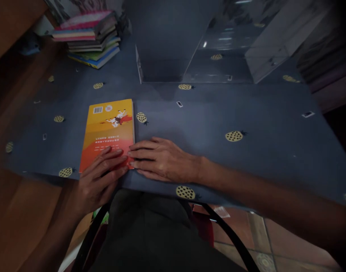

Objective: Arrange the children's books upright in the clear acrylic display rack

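A closed book (110, 126) with a yellow-to-red cover lies flat near the table's front edge. Its cover carries a barcode, a small cartoon figure and printed lines of text. Over the book's lower left part rests my left hand (100, 177), fingers stretched out across the red area. My right hand (165, 160) lies palm down on the table just right of the book, its fingertips touching the lower right edge. Neither hand is closed around anything. The fingers cover part of the book's bottom end.
A dark blue tablecloth (206, 109) with pineapple prints covers the table. At the back left stands a stack of books (90, 41). Clear upright panels (195, 75) stand along the back. My lap and a chair's dark armrests are below the front edge.
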`<state>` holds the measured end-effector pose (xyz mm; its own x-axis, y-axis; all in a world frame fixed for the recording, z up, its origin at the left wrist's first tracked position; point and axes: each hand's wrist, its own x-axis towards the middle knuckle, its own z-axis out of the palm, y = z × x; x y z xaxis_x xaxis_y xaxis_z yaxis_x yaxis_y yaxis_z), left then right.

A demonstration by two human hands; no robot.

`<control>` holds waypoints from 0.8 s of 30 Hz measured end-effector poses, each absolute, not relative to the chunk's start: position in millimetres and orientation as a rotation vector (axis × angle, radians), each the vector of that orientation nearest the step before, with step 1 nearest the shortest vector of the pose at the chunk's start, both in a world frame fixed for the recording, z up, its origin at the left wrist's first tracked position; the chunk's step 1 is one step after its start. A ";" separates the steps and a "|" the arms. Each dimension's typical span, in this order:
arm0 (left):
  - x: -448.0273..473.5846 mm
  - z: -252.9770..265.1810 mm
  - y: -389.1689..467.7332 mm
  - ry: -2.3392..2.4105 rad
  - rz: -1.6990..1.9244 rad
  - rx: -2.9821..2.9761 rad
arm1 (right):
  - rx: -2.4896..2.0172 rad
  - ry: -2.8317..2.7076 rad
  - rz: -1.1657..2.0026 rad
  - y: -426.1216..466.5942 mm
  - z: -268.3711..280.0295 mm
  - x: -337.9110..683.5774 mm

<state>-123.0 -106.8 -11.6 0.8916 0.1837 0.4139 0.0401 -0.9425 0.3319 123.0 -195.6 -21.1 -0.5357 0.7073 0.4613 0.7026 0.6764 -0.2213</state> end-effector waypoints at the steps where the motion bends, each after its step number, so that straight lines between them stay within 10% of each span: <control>1: -123.2 -12.0 -107.1 0.175 0.647 2.740 | -1.092 -2.360 0.003 -196.3 -20.3 122.7; 24: -103.9 -4.7 -84.9 0.386 0.583 2.880 | -1.057 -2.269 0.049 -213.1 -17.0 102.1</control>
<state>-103.9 -84.9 -4.7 0.8895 0.2862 0.3562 0.2165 -0.9505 0.2230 102.1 -213.1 -17.0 -0.4816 0.7018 0.5249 0.6783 0.6777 -0.2838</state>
